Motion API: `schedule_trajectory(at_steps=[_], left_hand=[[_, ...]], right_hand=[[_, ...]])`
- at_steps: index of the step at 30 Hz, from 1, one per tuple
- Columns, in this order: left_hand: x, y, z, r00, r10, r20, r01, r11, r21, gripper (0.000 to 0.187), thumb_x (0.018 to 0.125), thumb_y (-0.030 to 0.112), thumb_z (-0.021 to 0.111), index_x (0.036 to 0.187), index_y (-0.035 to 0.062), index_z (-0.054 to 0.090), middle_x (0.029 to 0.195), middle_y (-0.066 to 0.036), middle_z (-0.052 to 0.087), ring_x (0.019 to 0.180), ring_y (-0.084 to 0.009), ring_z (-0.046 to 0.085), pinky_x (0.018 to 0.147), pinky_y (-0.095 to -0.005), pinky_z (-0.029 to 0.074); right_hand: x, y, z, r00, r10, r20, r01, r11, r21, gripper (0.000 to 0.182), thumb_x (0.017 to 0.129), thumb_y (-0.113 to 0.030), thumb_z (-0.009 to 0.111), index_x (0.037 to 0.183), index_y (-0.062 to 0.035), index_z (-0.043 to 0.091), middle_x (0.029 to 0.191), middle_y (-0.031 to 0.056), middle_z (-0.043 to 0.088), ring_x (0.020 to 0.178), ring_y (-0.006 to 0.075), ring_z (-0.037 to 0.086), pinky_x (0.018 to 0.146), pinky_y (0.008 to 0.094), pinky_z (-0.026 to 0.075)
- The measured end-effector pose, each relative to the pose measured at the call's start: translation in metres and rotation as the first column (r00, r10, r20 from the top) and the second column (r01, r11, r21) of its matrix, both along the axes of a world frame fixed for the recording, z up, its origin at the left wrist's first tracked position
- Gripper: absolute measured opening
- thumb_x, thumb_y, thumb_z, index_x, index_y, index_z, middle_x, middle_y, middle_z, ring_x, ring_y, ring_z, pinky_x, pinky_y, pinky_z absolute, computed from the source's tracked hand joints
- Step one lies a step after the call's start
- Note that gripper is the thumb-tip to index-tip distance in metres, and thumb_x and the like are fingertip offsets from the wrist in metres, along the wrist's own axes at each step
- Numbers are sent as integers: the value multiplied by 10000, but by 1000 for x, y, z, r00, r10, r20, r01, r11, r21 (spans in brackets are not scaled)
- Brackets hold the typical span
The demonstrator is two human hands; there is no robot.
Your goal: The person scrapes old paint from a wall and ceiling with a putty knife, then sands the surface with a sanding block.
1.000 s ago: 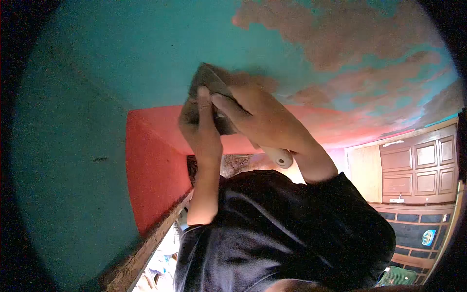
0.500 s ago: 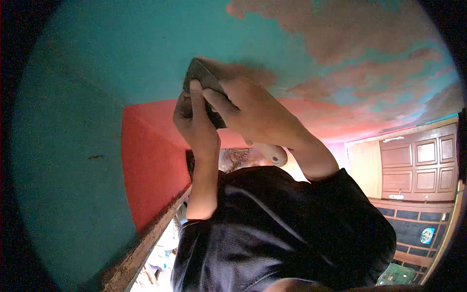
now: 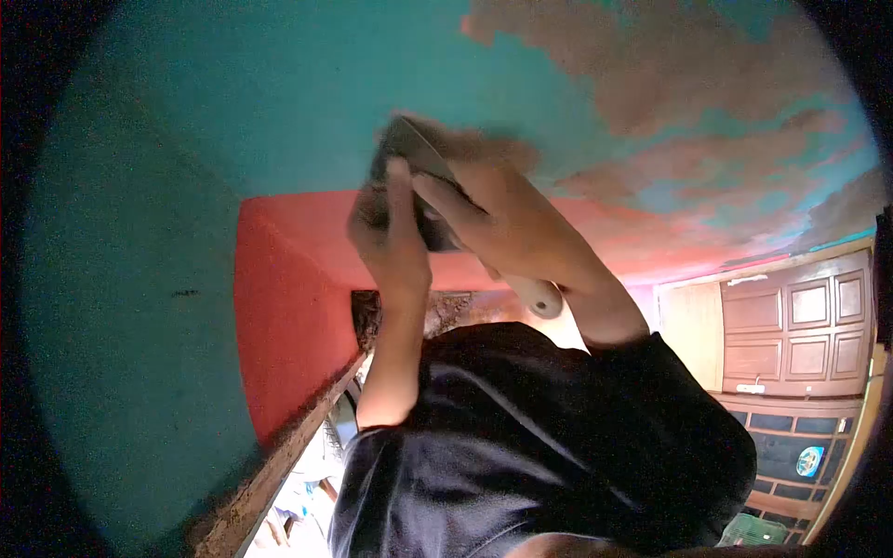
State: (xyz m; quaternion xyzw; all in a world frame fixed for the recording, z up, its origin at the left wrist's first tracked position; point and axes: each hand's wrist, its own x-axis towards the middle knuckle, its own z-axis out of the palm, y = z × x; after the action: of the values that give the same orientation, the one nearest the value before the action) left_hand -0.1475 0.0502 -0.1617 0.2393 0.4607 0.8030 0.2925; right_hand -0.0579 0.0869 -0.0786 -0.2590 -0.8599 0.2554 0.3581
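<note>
My right hand (image 3: 479, 209) is closed around a scraper, with its pale handle (image 3: 539, 298) sticking out below the palm and a hole at its end. The dark, wide scraper blade (image 3: 409, 144) points up toward the teal wall (image 3: 279, 112). From the other side my left hand (image 3: 391, 228) pinches the blade, its thumb lying on the flat face. Both hands look slightly smeared by motion, and their far fingers are hidden behind the blade.
Brownish bare patches (image 3: 670, 74) break up the wall paint at the upper right. A red painted band (image 3: 288, 307) runs below the teal. A rough ledge edge (image 3: 270, 465) lies at lower left. A brown panelled door (image 3: 791, 325) stands at the right.
Both hands and the scraper have shifted a little to the right and slightly down in view. The grip looks the same, and the view itself has moved slightly.
</note>
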Motion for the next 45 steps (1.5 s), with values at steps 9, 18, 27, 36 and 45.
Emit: schedule_trajectory(at_steps=[9,18,27,36,45], left_hand=[[-8,-2,-11,988,-149,-27,149,989,-11,317,1050,334,625,954,39,690,862,2,668,769,-82,563,640,-259,457],[-8,-11,-16,977,-210,-30,208,976,-67,344,1032,339,650,993,4,710,896,-15,694,768,-100,585,655,-270,477],[-12,-5,-12,983,-155,-102,144,984,-106,330,1035,331,642,999,10,710,892,-13,694,778,-99,588,657,-275,472],[-9,-1,-2,995,-95,6,95,995,-15,339,1043,291,644,836,24,648,767,46,599,731,-43,490,620,-231,400],[-6,-2,3,991,-98,92,94,994,46,313,1040,281,651,897,7,696,794,32,627,724,-60,514,631,-238,422]], right_hand=[[2,12,-15,1000,14,14,-16,991,131,366,1015,-213,534,1248,66,573,1003,312,651,911,460,626,858,499,489],[14,-9,-2,992,-21,128,7,994,107,336,1023,-184,535,1236,75,565,1126,288,630,945,383,639,801,469,491],[5,-13,-11,972,-154,176,128,980,150,398,1052,-156,468,1394,47,448,1019,324,653,895,526,629,775,561,488],[-2,-11,1,964,-120,237,96,989,111,439,1057,-162,463,1436,54,405,1120,373,618,1035,530,612,880,556,491],[1,-9,3,970,-61,233,35,993,114,393,1050,-150,474,1372,70,427,1132,369,611,1062,545,595,917,548,483]])
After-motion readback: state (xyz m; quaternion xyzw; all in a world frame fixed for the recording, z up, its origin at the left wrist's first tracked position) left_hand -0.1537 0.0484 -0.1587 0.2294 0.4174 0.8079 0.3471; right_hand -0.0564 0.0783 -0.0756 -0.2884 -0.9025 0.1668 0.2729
